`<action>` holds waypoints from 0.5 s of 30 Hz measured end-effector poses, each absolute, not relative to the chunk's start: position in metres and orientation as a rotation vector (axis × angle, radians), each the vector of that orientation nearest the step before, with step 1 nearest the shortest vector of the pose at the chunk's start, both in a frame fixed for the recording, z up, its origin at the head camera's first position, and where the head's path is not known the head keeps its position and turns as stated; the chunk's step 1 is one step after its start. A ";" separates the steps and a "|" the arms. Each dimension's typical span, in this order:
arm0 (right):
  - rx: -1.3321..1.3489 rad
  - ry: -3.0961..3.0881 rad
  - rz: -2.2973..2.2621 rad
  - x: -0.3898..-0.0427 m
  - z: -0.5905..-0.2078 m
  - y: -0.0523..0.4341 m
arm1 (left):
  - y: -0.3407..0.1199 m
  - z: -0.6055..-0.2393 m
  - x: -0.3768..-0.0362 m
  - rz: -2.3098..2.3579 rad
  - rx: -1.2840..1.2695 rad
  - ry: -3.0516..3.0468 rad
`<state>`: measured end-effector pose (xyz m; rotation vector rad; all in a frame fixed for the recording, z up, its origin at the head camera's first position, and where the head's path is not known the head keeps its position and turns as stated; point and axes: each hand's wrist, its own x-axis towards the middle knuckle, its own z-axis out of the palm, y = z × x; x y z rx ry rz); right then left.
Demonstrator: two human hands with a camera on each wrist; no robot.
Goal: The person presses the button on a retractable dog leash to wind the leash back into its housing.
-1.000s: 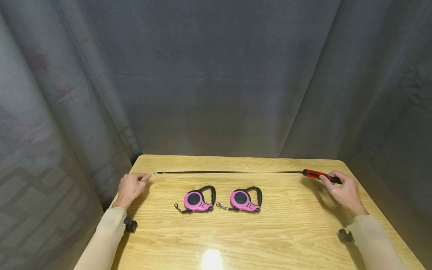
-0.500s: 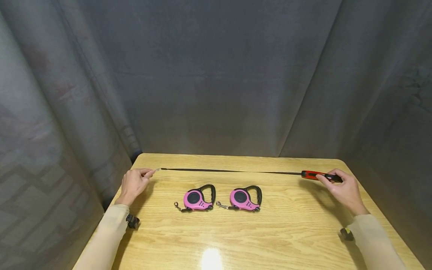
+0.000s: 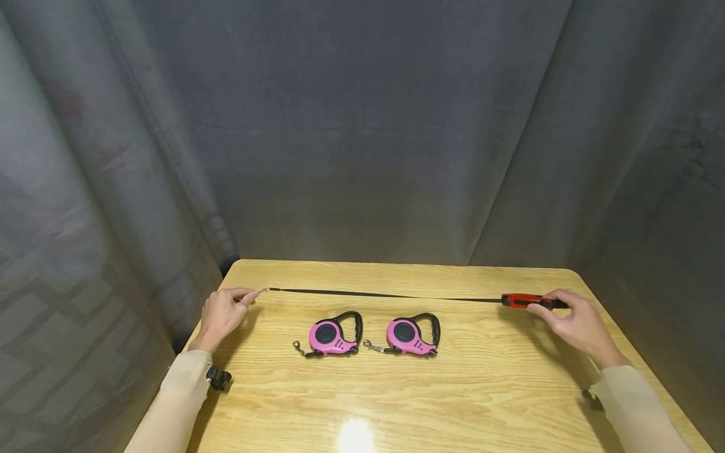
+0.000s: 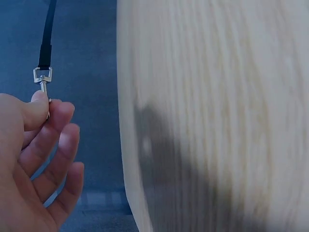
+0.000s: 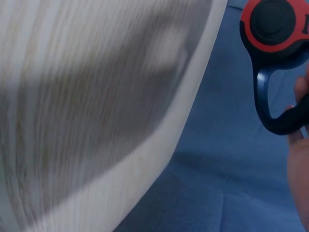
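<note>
A red and black retractable dog leash (image 3: 518, 301) is gripped by its handle in my right hand (image 3: 580, 324), above the table's right side. Its black strap (image 3: 351, 293) runs taut across the back of the table to my left hand (image 3: 223, 314). There, thumb and forefinger pinch the silver metal clip (image 4: 43, 79) at the strap's end, while the other fingers curl loosely. In the right wrist view, the leash's round red casing (image 5: 270, 24) and looped black handle (image 5: 263, 96) show, but most of the hand is out of frame.
Two pink and black retractable leashes lie side by side on the wooden table (image 3: 396, 402): a left one (image 3: 325, 335) and a right one (image 3: 404, 332), each with its clip to the left. Grey curtains (image 3: 362, 157) hang behind and beside the table.
My right hand has shifted slightly left and toward me with the red leash, which has turned to lie more level. My left hand rose a little, then came back down, still pinching the clip.
</note>
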<state>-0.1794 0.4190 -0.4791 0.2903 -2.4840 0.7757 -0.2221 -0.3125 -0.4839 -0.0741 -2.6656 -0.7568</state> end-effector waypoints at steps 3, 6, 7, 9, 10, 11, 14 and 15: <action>0.316 -2.498 0.756 -0.178 -0.476 0.419 | -0.313 -0.484 -0.222 -0.791 -0.068 -2.690; 0.341 -2.498 0.743 -0.177 -0.474 0.417 | -0.314 -0.483 -0.222 -0.835 -0.080 -2.713; 0.351 -2.496 0.739 -0.176 -0.474 0.417 | -0.314 -0.484 -0.222 -0.847 -0.083 -2.717; 0.369 -2.487 0.729 -0.176 -0.474 0.416 | -0.314 -0.484 -0.221 -0.867 -0.086 -2.723; 0.375 -2.483 0.727 -0.175 -0.474 0.415 | -0.314 -0.484 -0.221 -0.876 -0.090 -2.726; 0.380 -2.478 0.727 -0.175 -0.474 0.414 | -0.314 -0.484 -0.221 -0.881 -0.088 -2.726; 0.381 -2.471 0.734 -0.174 -0.475 0.412 | -0.313 -0.483 -0.220 -0.895 -0.084 -2.725; 0.381 -2.467 0.735 -0.174 -0.475 0.411 | -0.313 -0.483 -0.220 -0.898 -0.085 -2.722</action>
